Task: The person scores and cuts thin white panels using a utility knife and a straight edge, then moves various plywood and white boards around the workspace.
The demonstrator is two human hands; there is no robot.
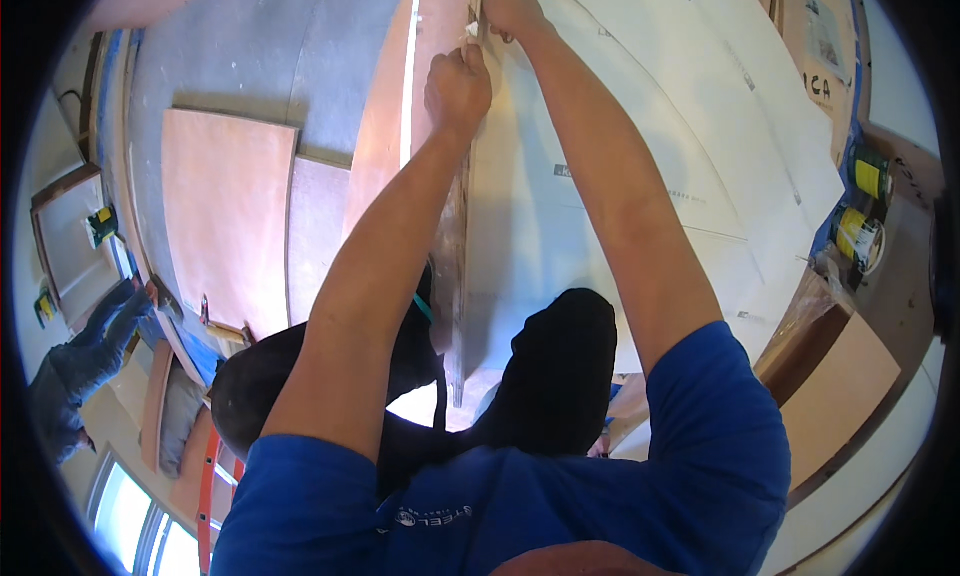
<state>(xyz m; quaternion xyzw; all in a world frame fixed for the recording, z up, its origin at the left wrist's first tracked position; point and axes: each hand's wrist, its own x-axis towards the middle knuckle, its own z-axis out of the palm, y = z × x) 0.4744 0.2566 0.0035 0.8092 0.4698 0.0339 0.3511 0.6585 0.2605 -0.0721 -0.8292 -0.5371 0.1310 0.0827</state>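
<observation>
Over at the far left I see another person in greyish clothes, close by a framed white panel and a can with yellow on it. Below them a window glows, and an orange ladder stands beside it. A broad, pale reddish wooden panel lies on a grey surface, with a smaller panel tucked along its right side.

In the middle, the worker in the blue shirt stretches both arms forward to a long wooden edge, which runs away from the body between black-trousered legs. The left hand is near the far end of it, fingers curled in, just beside a small white piece; I can't tell whether it grips anything. The right hand is a little farther out, on the other side of the edge, its fingers bent downward; what they hold, if anything, is hidden from me.

To the right of that edge spreads a wide white sheet with small dark printed marks, the right forearm crossing above it. Past the sheet stand two cans, a yellow-and-green one and a paler one, and nearer the worker sits a brown box-like piece with clear plastic at its top.
</observation>
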